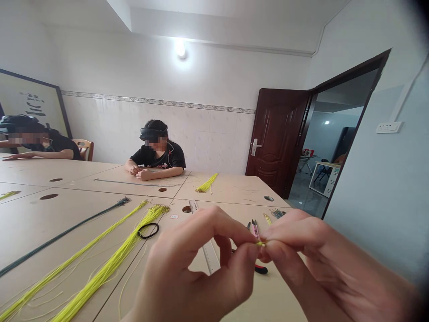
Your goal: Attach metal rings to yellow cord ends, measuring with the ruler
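My left hand (201, 264) and my right hand (301, 255) meet in front of me, their fingertips pinching a short yellow wire end (262, 243). Just beyond the fingers stand pink-handled thread snips (255, 229). Below them, a red-handled tool (260, 268) lies partly hidden by my hands. A clear plastic ruler (208, 250) runs under my left hand. To the left lie a thick bundle of yellow wires (110, 268), a thinner yellow bundle (70, 261) and a black rubber band (149, 230).
A long dark wire bundle (63, 235) lies on the beige table (231, 190), which has round grommet holes. Seated people (157, 152) (33, 143) work across and to the left. Another yellow bundle (207, 183) lies ahead. A brown door (276, 138) stands open at the right.
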Action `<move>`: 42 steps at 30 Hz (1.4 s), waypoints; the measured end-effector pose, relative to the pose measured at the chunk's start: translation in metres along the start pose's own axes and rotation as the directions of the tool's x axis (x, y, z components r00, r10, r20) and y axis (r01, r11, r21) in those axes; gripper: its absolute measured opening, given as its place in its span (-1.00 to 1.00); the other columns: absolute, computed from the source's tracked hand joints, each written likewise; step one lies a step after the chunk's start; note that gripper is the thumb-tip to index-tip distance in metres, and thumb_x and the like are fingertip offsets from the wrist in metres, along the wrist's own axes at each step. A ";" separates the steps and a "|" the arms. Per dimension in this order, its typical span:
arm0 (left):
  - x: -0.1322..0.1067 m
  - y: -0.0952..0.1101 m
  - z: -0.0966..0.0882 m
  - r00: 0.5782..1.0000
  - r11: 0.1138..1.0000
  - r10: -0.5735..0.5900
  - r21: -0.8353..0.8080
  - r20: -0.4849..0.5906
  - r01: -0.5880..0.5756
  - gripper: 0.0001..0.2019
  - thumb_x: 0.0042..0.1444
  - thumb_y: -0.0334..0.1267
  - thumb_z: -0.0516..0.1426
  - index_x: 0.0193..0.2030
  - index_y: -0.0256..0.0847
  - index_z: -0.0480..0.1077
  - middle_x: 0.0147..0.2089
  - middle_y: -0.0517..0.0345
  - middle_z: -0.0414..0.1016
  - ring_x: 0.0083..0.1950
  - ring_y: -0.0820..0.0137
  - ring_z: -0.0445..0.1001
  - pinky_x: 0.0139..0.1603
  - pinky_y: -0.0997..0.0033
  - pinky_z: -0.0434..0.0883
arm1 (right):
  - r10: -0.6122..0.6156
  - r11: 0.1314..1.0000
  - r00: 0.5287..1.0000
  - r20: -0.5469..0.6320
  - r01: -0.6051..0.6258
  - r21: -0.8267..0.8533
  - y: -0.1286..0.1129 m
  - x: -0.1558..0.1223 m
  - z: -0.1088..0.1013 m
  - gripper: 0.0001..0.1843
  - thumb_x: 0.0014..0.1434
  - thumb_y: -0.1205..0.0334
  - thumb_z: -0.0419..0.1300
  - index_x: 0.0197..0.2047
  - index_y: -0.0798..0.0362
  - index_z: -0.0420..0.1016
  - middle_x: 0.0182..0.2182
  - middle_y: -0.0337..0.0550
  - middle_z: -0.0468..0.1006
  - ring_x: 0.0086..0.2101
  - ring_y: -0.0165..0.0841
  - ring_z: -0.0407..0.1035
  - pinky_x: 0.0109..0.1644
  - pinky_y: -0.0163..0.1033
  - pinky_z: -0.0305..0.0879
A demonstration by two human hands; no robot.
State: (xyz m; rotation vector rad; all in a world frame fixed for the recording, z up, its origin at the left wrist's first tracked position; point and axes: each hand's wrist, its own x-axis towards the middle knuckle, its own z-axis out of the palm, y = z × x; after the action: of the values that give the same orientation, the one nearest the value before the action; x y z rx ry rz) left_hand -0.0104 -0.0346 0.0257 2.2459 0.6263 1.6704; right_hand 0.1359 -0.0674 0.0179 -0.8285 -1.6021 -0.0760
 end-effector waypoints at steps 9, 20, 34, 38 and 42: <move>-0.001 0.001 0.001 1.000 0.999 0.014 0.049 -0.003 -0.014 -0.85 0.00 -0.50 0.04 -0.43 -0.15 0.29 -0.52 0.38 0.36 -0.49 0.63 0.36 -0.44 0.65 0.33 | 0.012 1.000 1.000 -0.024 -0.012 0.007 0.003 0.000 0.004 -0.93 0.12 0.30 0.17 -0.39 -0.04 0.44 -0.52 -0.27 0.43 -0.38 -0.41 0.44 -0.53 -0.48 0.28; 0.000 0.005 0.002 0.999 0.996 0.028 0.090 -0.030 -0.025 -0.83 -0.03 -0.53 0.06 -0.44 -0.14 0.29 -0.55 0.33 0.38 -0.53 0.55 0.37 -0.44 0.56 0.38 | -0.031 0.998 0.998 0.046 0.033 -0.052 0.002 0.002 -0.003 -0.94 0.11 0.32 0.19 -0.37 -0.04 0.44 -0.53 -0.27 0.44 -0.40 -0.41 0.45 -0.56 -0.48 0.29; -0.001 0.002 0.000 1.000 0.999 0.008 -0.053 -0.002 -0.008 -0.81 -0.04 -0.56 0.05 -0.46 -0.17 0.30 -0.53 0.32 0.39 -0.50 0.56 0.38 -0.47 0.62 0.36 | -0.014 0.991 0.999 0.050 0.007 0.130 0.007 0.002 0.000 -0.85 0.24 0.26 0.06 -0.32 -0.05 0.43 -0.47 -0.29 0.51 -0.47 -0.48 0.43 -0.49 -0.48 0.36; -0.002 0.002 0.001 0.999 0.995 -0.049 -0.086 0.009 0.049 -0.84 0.01 -0.49 0.05 -0.50 -0.18 0.29 -0.54 0.29 0.37 -0.51 0.54 0.37 -0.50 0.60 0.35 | -0.036 0.964 0.995 0.098 0.009 0.265 0.006 0.000 0.006 -0.84 0.15 0.40 0.14 -0.25 -0.07 0.41 -0.40 -0.27 0.48 -0.35 -0.42 0.43 -0.32 -0.34 0.42; 0.000 0.004 0.000 0.997 0.991 -0.035 -0.124 0.066 0.043 -0.86 0.02 -0.49 0.05 -0.47 -0.19 0.29 -0.53 0.29 0.38 -0.50 0.55 0.38 -0.50 0.61 0.36 | -0.010 0.951 1.000 -0.009 0.013 0.308 0.002 0.001 0.006 -0.89 0.13 0.39 0.16 -0.36 -0.02 0.42 -0.46 -0.26 0.45 -0.37 -0.39 0.43 -0.31 -0.29 0.45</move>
State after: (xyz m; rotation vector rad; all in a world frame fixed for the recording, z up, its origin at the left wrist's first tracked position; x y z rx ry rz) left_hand -0.0095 -0.0379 0.0273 2.1749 0.5308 1.5676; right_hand 0.1321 -0.0626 0.0165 -0.5746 -1.5613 0.1603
